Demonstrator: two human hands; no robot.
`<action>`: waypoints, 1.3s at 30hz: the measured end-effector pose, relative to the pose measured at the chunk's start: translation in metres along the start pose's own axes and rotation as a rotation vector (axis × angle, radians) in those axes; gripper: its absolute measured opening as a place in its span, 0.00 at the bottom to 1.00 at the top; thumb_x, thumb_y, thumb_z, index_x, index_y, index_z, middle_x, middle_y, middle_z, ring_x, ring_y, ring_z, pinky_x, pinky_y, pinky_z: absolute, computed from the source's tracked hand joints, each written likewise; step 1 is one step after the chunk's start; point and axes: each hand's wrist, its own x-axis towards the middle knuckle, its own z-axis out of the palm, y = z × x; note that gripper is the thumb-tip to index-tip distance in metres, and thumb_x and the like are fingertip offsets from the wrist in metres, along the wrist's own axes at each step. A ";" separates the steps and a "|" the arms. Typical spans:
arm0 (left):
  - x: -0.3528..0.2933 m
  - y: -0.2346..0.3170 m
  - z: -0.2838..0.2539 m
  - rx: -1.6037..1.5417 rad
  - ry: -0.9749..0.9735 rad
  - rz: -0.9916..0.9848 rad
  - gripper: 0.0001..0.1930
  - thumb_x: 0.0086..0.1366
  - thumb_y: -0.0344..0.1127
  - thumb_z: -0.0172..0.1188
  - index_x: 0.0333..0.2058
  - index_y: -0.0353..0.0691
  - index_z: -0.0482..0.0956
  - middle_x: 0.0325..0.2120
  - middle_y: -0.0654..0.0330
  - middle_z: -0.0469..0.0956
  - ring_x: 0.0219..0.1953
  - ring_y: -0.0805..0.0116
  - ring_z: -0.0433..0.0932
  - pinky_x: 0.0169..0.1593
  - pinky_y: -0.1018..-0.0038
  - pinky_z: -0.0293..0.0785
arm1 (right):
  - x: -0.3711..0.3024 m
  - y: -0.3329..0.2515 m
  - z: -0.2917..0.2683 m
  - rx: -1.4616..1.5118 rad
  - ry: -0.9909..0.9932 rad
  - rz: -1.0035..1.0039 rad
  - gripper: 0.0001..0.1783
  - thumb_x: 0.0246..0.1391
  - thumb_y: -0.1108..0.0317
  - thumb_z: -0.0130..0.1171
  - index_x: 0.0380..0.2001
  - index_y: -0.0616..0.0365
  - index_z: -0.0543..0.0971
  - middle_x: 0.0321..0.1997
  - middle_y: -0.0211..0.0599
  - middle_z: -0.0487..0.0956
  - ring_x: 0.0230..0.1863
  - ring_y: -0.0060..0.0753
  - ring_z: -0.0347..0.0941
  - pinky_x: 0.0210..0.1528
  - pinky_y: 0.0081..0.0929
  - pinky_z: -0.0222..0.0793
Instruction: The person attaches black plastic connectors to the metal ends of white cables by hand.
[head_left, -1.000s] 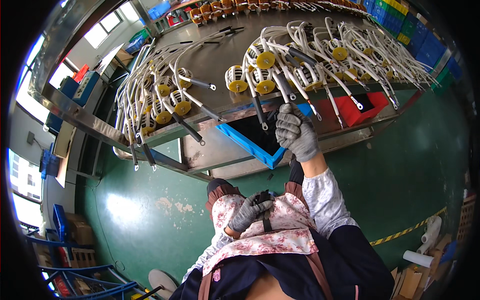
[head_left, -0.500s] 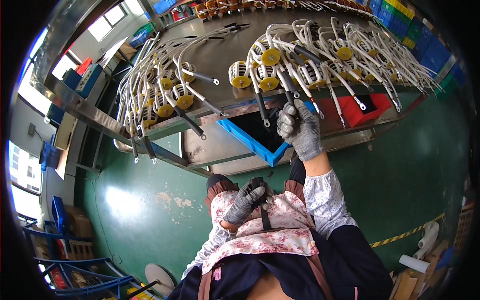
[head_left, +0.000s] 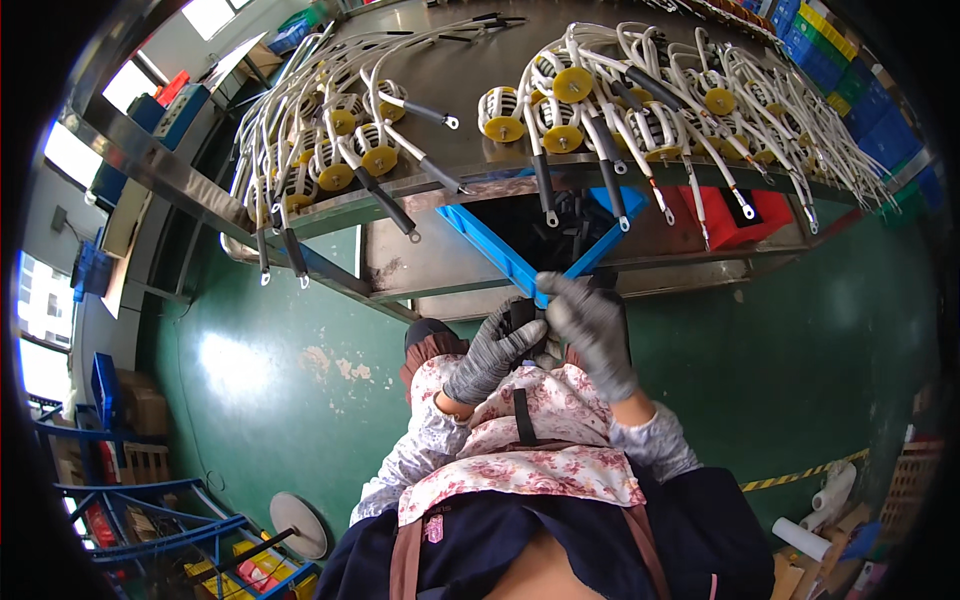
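My left hand (head_left: 490, 358), in a grey glove, is closed around short black sleeves (head_left: 522, 314) in front of my apron. Just right of it is my right hand (head_left: 592, 335), also gloved and smeared by motion; whether its fingers hold anything does not show. Ahead, white cables (head_left: 383, 95) with ring lugs hang over the table's front edge, joined to coils with yellow discs (head_left: 573, 85). Several cable ends wear black sleeves, such as the sleeve (head_left: 612, 188) nearest above my right hand. Other cable ends at the right show bare lugs.
The metal table (head_left: 440, 90) stands ahead with a lower shelf (head_left: 400, 262). On that shelf are a blue bin (head_left: 490, 250) holding black sleeves and a red bin (head_left: 715, 238). Stacked blue crates (head_left: 885, 130) stand far right; a blue rack (head_left: 150, 490) is at lower left.
My right hand has come down from the hanging cable ends to beside my left hand. A cable end it held now hangs with a black sleeve on it. My left hand has risen slightly.
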 end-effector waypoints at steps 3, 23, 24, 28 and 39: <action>0.007 -0.006 0.011 -0.078 0.027 -0.038 0.19 0.66 0.37 0.56 0.53 0.36 0.66 0.41 0.63 0.73 0.40 0.76 0.73 0.42 0.81 0.72 | -0.009 0.002 0.021 -0.170 0.206 -0.204 0.14 0.61 0.65 0.53 0.46 0.61 0.78 0.45 0.32 0.79 0.34 0.20 0.75 0.38 0.19 0.72; -0.027 -0.028 -0.023 0.182 0.042 -0.149 0.17 0.66 0.47 0.53 0.35 0.36 0.75 0.19 0.62 0.75 0.18 0.80 0.69 0.24 0.84 0.62 | 0.029 -0.058 -0.056 0.164 0.474 0.015 0.19 0.63 0.57 0.51 0.43 0.63 0.78 0.27 0.21 0.73 0.21 0.10 0.59 0.25 0.12 0.58; -0.028 -0.028 -0.024 0.201 0.062 -0.121 0.19 0.66 0.48 0.53 0.35 0.34 0.75 0.19 0.61 0.74 0.17 0.79 0.68 0.22 0.85 0.61 | 0.031 -0.062 -0.060 0.311 0.405 0.082 0.20 0.62 0.56 0.51 0.43 0.63 0.78 0.22 0.16 0.68 0.19 0.07 0.54 0.23 0.10 0.54; -0.030 -0.031 -0.026 0.157 0.094 -0.139 0.15 0.67 0.43 0.52 0.35 0.35 0.73 0.22 0.60 0.75 0.19 0.79 0.69 0.22 0.85 0.60 | 0.046 -0.069 -0.076 0.497 0.214 0.354 0.20 0.61 0.55 0.52 0.42 0.64 0.78 0.17 0.14 0.59 0.17 0.08 0.52 0.21 0.11 0.52; -0.033 -0.034 -0.015 0.147 0.085 -0.164 0.14 0.66 0.43 0.53 0.35 0.37 0.76 0.22 0.66 0.72 0.23 0.80 0.68 0.29 0.84 0.62 | 0.075 -0.039 -0.067 -0.003 0.446 0.018 0.19 0.65 0.54 0.44 0.30 0.59 0.73 0.18 0.23 0.66 0.14 0.16 0.59 0.17 0.21 0.55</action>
